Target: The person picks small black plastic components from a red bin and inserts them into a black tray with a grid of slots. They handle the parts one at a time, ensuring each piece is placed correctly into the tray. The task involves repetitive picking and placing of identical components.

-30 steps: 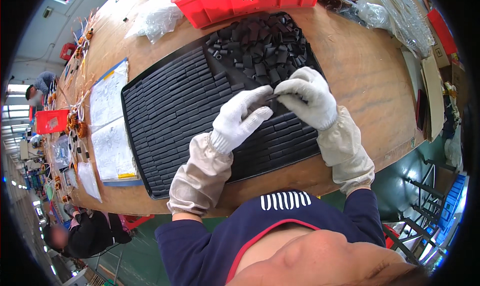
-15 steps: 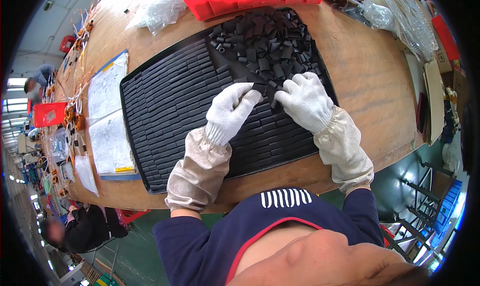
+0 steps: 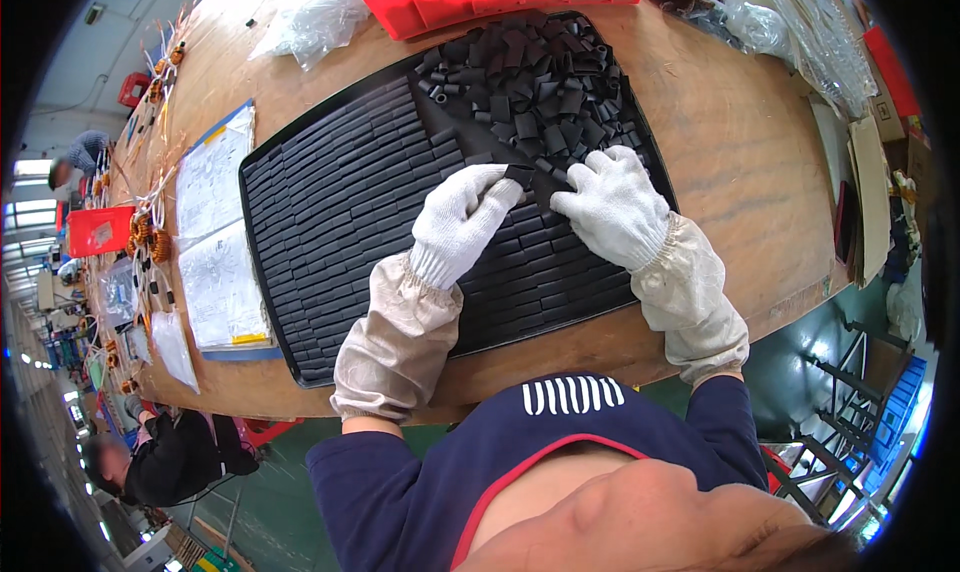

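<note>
A black tray (image 3: 655, 162) lies on the table in front of me. Short black sleeves (image 3: 340, 177), tube-like and laid end to end, fill its left and near parts in tight rows. Loose sleeves of the same kind (image 3: 545, 72) form a heap in the far right of the tray. My gloved left hand (image 3: 460, 222) pinches one short black sleeve (image 3: 519, 176) between thumb and fingers, just above the rows. Close by on the right, my gloved right hand (image 3: 615, 207) is low at the heap's near edge, fingers curled; whatever they grip is hidden.
Beyond the tray stands a red plastic bin (image 3: 500, 2). Open paper sheets in a folder (image 3: 220, 232) lie left of it. Clear plastic bags (image 3: 310, 22) sit farther back, and wired copper coils (image 3: 158, 242) line the left edge. A person in dark clothes (image 3: 185, 457) is at lower left.
The dark piece that showed at my right fingertips is no longer visible there, and those fingers have shifted slightly. My left hand stays in place with its sleeve.
</note>
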